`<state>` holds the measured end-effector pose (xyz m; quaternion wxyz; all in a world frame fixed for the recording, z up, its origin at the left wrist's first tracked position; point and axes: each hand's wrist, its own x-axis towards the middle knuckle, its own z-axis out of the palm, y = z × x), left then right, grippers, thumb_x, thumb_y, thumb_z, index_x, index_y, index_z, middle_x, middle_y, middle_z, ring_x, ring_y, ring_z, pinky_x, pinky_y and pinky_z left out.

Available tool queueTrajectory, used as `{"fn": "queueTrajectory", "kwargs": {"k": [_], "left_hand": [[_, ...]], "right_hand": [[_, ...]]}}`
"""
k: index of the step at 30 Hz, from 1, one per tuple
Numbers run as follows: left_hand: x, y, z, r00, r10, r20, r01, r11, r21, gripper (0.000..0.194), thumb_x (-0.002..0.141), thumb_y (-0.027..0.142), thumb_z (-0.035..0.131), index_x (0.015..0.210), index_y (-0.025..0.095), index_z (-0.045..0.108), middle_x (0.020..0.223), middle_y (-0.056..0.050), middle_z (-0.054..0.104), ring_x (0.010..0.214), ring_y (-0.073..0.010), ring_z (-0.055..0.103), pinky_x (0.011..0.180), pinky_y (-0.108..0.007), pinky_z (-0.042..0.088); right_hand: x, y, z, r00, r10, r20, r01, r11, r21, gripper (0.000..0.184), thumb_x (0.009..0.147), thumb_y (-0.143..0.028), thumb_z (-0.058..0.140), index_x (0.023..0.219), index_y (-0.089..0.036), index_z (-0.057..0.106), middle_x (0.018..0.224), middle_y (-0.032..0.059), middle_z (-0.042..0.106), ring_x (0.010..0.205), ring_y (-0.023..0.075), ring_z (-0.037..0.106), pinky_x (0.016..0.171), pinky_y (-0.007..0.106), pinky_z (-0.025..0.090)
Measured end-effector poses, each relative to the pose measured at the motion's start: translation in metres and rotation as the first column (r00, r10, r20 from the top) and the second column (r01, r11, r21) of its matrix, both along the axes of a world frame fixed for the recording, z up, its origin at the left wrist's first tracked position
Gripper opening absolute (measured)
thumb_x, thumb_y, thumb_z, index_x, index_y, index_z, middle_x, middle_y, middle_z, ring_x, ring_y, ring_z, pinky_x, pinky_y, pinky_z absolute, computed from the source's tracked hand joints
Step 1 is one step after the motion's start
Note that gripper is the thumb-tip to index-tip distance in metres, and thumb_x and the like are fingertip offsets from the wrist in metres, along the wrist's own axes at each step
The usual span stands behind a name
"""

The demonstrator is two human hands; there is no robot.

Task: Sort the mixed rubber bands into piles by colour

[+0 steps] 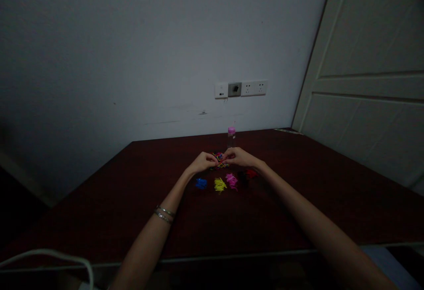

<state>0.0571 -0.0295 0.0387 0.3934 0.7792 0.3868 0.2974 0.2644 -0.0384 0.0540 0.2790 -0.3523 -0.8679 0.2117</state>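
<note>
My left hand point(202, 162) and my right hand point(239, 157) meet over a mixed heap of small coloured pieces point(219, 156) far out on the dark red table point(132, 201). Both have their fingers pinched together at the heap; what each pinches is too small to name. Nearer me lie sorted little piles in a row: blue point(200, 183), yellow point(219, 185), pink point(232, 180), a dark one point(243, 177) and red point(251, 173). A clear bottle with a pink cap point(231, 136) stands upright just behind my right hand. Thin bracelets point(164, 214) circle my left wrist.
A white wall with a row of sockets point(240, 89) rises behind the table. A pale door point(367, 82) stands at the right. A white cable point(59, 257) curves along the near left edge. The room is dim.
</note>
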Motion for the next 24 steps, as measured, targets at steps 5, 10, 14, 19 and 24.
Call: {"fn": "queueTrajectory", "kwargs": {"k": [5, 10, 14, 19, 24], "left_hand": [[0.002, -0.003, 0.003, 1.0, 0.005, 0.029, -0.005, 1.0, 0.014, 0.017, 0.062, 0.023, 0.062, 0.069, 0.008, 0.067, 0.06, -0.003, 0.061, 0.057, -0.0097, 0.05, 0.056, -0.021, 0.037], [0.001, -0.001, 0.002, 0.998, 0.048, 0.039, -0.05, 0.998, 0.043, 0.025, 0.063, 0.029, 0.063, 0.078, 0.008, 0.067, 0.057, -0.001, 0.058, 0.052, -0.008, 0.046, 0.05, -0.019, 0.033], [-0.001, 0.003, -0.001, 0.997, 0.08, 0.023, -0.082, 0.994, 0.075, 0.025, 0.064, 0.028, 0.062, 0.077, 0.007, 0.067, 0.063, -0.005, 0.061, 0.055, -0.0089, 0.048, 0.051, -0.02, 0.034], [-0.001, 0.001, 0.001, 0.994, 0.106, -0.01, -0.104, 0.991, 0.081, 0.02, 0.064, 0.025, 0.062, 0.074, 0.008, 0.068, 0.062, -0.005, 0.062, 0.054, -0.0088, 0.048, 0.051, -0.02, 0.034], [-0.001, 0.0, 0.001, 0.994, 0.105, 0.007, -0.105, 0.992, 0.065, 0.018, 0.065, 0.024, 0.061, 0.074, 0.009, 0.067, 0.064, -0.005, 0.063, 0.056, -0.0093, 0.05, 0.053, -0.02, 0.036]], "right_hand": [[-0.001, -0.003, 0.002, 1.0, -0.001, 0.018, 0.001, 1.0, 0.012, 0.018, 0.074, -0.028, 0.058, 0.082, -0.015, 0.068, 0.085, 0.0057, 0.064, 0.077, 0.0156, 0.058, 0.071, 0.026, 0.044], [0.016, -0.006, 0.003, 0.998, -0.067, 0.0, 0.067, 0.998, 0.002, 0.02, 0.073, -0.032, 0.058, 0.077, -0.015, 0.068, 0.08, 0.0051, 0.064, 0.074, 0.0154, 0.058, 0.069, 0.026, 0.044], [0.046, -0.011, -0.001, 0.988, -0.156, -0.01, 0.155, 0.987, -0.032, 0.021, 0.072, -0.034, 0.058, 0.075, -0.015, 0.067, 0.08, 0.0063, 0.064, 0.075, 0.0161, 0.058, 0.069, 0.027, 0.045], [0.082, -0.02, -0.008, 0.976, -0.212, 0.046, 0.215, 0.972, -0.093, 0.023, 0.07, -0.035, 0.058, 0.074, -0.014, 0.066, 0.078, 0.0061, 0.064, 0.07, 0.0155, 0.059, 0.064, 0.025, 0.045], [0.097, -0.027, -0.013, 0.969, -0.234, 0.076, 0.244, 0.954, -0.173, 0.022, 0.068, -0.034, 0.059, 0.074, -0.015, 0.066, 0.077, 0.0053, 0.065, 0.071, 0.016, 0.059, 0.066, 0.026, 0.044]]}}
